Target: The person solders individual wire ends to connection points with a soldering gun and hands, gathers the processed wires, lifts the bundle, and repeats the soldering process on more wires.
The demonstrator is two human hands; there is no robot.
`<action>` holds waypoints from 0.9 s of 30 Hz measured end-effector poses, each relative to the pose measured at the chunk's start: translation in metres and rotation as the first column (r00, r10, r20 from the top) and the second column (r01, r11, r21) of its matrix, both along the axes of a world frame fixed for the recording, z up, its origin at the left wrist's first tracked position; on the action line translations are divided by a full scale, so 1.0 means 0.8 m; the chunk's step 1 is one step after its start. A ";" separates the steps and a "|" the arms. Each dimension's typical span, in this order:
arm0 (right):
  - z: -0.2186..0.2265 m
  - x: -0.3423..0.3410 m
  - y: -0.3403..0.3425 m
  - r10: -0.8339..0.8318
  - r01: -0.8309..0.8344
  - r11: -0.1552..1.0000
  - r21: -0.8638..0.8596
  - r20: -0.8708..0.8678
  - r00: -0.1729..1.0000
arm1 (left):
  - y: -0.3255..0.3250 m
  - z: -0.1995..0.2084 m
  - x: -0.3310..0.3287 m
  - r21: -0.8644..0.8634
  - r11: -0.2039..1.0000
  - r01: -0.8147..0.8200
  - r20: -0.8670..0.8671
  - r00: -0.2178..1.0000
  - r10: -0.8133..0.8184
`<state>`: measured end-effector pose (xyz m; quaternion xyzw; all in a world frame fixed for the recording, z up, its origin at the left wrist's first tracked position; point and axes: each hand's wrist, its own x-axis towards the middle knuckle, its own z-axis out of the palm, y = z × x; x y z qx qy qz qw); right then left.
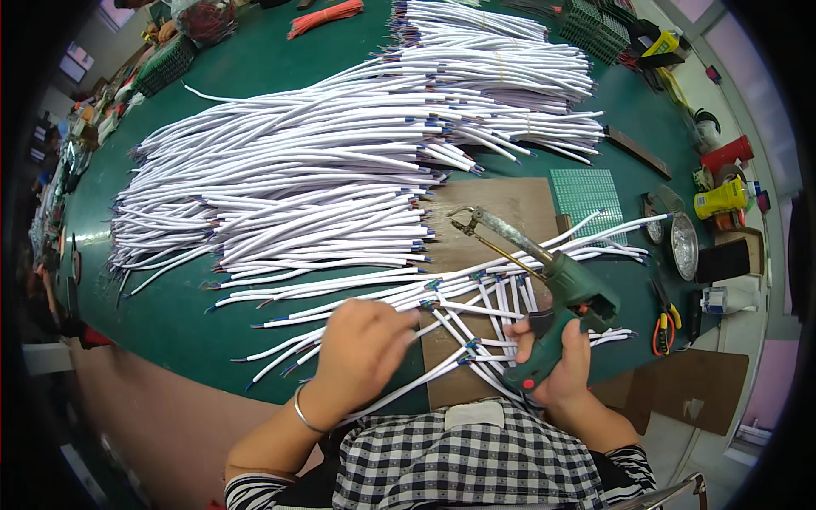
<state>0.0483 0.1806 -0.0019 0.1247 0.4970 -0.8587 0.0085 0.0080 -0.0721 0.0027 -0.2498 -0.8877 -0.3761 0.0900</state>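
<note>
While the right hand [565, 365] clasps the grip of a green soldering gun [565, 285], the gun's metal tip [463, 218] points away and leftward above a brown board [529, 195]. The left hand [361, 344] is positioned over the nearer white cables [291, 320], fingers curled and slightly blurred; from where I stand, I cannot tell whether they pinch anything. Several cables cross the board, with coloured ends [432, 303] meeting just beside that hand. Beyond, a large cable pile [331, 166] covers much of the green table [280, 64]. Noted at right: a metal dish [683, 246] and pliers [665, 319].
</note>
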 end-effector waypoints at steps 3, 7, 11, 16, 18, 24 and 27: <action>0.015 -0.016 0.004 0.123 -0.118 0.990 0.079 -0.061 0.991 | 0.000 -0.004 -0.009 -0.034 0.993 -0.111 0.022 0.993 0.112; 0.028 -0.027 -0.003 0.218 -0.231 0.959 -0.166 -0.088 0.972 | 0.005 -0.016 -0.013 -0.147 0.988 -0.041 -0.018 0.999 0.039; 0.021 -0.040 -0.016 0.313 -0.321 0.911 -0.258 -0.072 0.947 | 0.021 -0.008 -0.019 -0.037 0.999 0.015 -0.030 0.999 -0.016; -0.005 -0.050 -0.016 0.222 -0.231 0.959 -0.164 -0.074 0.972 | 0.033 -0.004 -0.025 0.020 1.000 -0.001 0.159 0.987 -0.002; -0.009 -0.051 -0.018 0.158 -0.163 0.958 -0.234 -0.039 0.987 | 0.033 0.000 -0.029 0.161 0.986 -0.044 0.339 0.941 -0.013; 0.000 -0.060 -0.024 0.283 -0.284 0.924 -0.257 -0.040 0.958 | 0.033 -0.005 -0.039 0.225 0.972 -0.070 0.473 0.880 -0.046; -0.004 -0.060 -0.037 0.273 -0.264 0.936 -0.232 0.008 0.962 | 0.040 -0.015 -0.035 0.252 0.962 -0.102 0.351 0.936 0.007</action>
